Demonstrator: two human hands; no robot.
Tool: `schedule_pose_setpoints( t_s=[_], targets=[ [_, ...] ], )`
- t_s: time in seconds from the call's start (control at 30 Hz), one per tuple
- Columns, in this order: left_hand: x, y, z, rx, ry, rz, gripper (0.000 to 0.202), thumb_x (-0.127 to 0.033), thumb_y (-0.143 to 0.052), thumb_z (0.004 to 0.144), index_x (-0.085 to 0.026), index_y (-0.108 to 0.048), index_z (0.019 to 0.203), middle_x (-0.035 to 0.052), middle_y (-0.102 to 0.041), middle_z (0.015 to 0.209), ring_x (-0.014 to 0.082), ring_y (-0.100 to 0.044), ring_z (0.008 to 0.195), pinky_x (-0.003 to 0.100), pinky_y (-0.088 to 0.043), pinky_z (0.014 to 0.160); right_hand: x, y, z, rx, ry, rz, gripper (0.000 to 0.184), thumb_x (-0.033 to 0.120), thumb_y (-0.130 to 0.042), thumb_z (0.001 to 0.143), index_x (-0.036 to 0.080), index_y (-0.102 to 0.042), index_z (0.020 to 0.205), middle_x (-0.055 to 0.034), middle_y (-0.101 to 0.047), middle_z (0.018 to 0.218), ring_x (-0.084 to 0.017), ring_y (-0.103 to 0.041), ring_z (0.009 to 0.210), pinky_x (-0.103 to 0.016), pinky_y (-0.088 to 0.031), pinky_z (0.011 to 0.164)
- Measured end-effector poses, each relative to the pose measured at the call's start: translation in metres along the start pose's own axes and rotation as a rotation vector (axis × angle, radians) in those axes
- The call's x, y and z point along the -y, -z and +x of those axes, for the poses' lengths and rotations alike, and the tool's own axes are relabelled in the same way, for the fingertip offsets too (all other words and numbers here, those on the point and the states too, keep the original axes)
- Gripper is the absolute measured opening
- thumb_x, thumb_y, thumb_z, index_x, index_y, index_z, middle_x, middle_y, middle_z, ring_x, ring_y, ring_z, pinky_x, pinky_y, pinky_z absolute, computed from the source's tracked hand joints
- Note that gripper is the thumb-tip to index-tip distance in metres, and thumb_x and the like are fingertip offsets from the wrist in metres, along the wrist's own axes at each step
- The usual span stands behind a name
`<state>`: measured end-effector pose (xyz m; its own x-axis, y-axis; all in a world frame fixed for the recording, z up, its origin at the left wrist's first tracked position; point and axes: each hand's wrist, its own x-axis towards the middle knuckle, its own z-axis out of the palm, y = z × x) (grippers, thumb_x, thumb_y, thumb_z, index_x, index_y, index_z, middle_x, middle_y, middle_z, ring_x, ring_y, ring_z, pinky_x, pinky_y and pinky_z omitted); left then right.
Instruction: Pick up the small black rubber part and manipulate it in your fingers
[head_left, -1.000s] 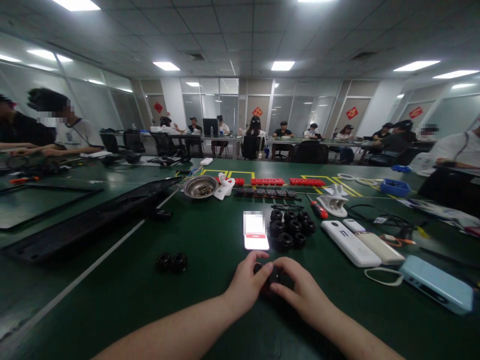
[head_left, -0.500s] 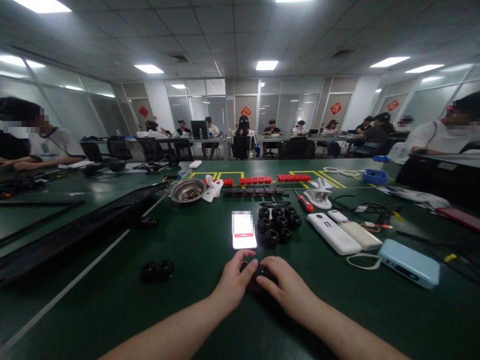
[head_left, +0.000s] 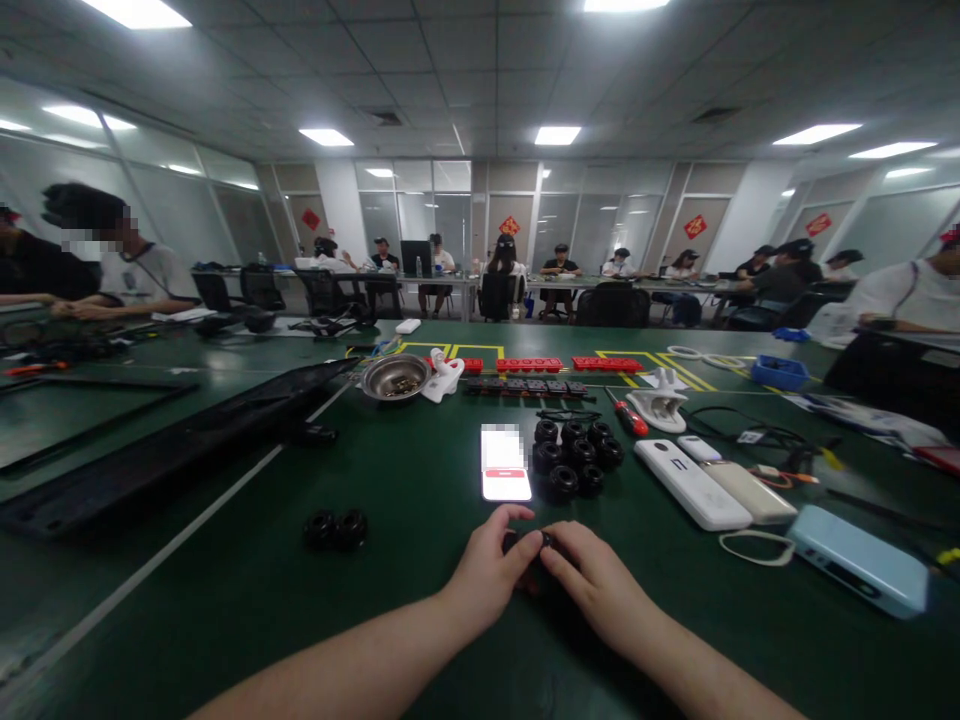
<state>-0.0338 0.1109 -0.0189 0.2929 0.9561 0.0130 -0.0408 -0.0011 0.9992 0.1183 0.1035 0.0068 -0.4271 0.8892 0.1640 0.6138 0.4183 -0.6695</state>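
Note:
My left hand and my right hand meet over the green table, fingers curled round a small black part that they mostly hide. Just beyond the hands lies a lit phone. Beside it sits a cluster of several black ring-shaped parts. Two more black rings lie to the left of my left hand.
White and beige devices, a light blue box, a red-handled screwdriver and cables lie at right. A metal bowl, red strips and a black panel lie further back. Other people sit at surrounding tables.
The view shifted slightly between frames. My hands stay together on the black part, with the fingertips pinched closer now.

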Motion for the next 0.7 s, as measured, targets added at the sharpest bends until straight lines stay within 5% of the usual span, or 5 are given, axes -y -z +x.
schedule_pose_setpoints(
  t_s=[0.07, 0.17, 0.3, 0.5, 0.7],
  targets=[
    [0.0024, 0.0010, 0.0021, 0.002, 0.018, -0.022, 0.038, -0.044, -0.050, 0.073, -0.016, -0.044, 0.098, 0.0003, -0.055, 0.070, 0.0105, -0.054, 0.048, 0.022, -0.042, 0.046, -0.0007, -0.0013, 0.0007, -0.011, 0.014, 0.011, 0.015, 0.026, -0.048, 0.078, 0.018, -0.054, 0.090, -0.0040, -0.057, 0.086, -0.018, -0.051, 0.082, -0.032, -0.041, 0.074],
    [0.0023, 0.0019, 0.0022, -0.026, 0.016, -0.022, 0.037, -0.043, -0.051, 0.072, -0.016, -0.045, 0.097, 0.0012, -0.055, 0.072, 0.0117, -0.054, 0.051, 0.024, -0.044, 0.046, -0.0038, -0.0042, -0.0005, -0.045, 0.054, 0.045, 0.032, 0.019, -0.055, 0.072, 0.020, -0.048, 0.103, -0.0048, -0.054, 0.102, -0.019, -0.048, 0.095, -0.034, -0.038, 0.084],
    [-0.0038, 0.0005, -0.0028, -0.037, -0.036, 0.004, 0.034, -0.039, -0.053, 0.072, -0.016, -0.047, 0.096, 0.0016, -0.054, 0.075, 0.0139, -0.055, 0.060, 0.025, -0.045, 0.050, -0.0053, -0.0049, -0.0033, -0.056, 0.010, 0.045, 0.041, 0.030, -0.055, 0.073, 0.019, -0.044, 0.111, -0.0074, -0.050, 0.110, -0.021, -0.046, 0.100, -0.036, -0.036, 0.087],
    [-0.0039, -0.0015, -0.0020, -0.033, -0.005, -0.008, 0.035, -0.039, -0.050, 0.074, -0.016, -0.042, 0.099, -0.0006, -0.054, 0.072, 0.0109, -0.054, 0.050, 0.023, -0.042, 0.047, 0.0011, 0.0012, -0.0026, -0.032, -0.010, -0.035, 0.024, 0.034, -0.040, 0.083, 0.017, -0.057, 0.084, -0.0058, -0.056, 0.085, -0.019, -0.051, 0.082, -0.033, -0.040, 0.074],
    [0.0015, 0.0004, 0.0034, -0.021, 0.019, 0.008, 0.033, -0.041, -0.047, 0.076, -0.016, -0.043, 0.098, -0.0011, -0.054, 0.070, 0.0105, -0.055, 0.048, 0.021, -0.040, 0.044, 0.0009, 0.0029, -0.0033, -0.077, 0.056, 0.027, 0.026, 0.019, -0.057, 0.072, 0.020, -0.053, 0.098, -0.0036, -0.054, 0.096, -0.017, -0.048, 0.091, -0.030, -0.038, 0.081]
  ],
)
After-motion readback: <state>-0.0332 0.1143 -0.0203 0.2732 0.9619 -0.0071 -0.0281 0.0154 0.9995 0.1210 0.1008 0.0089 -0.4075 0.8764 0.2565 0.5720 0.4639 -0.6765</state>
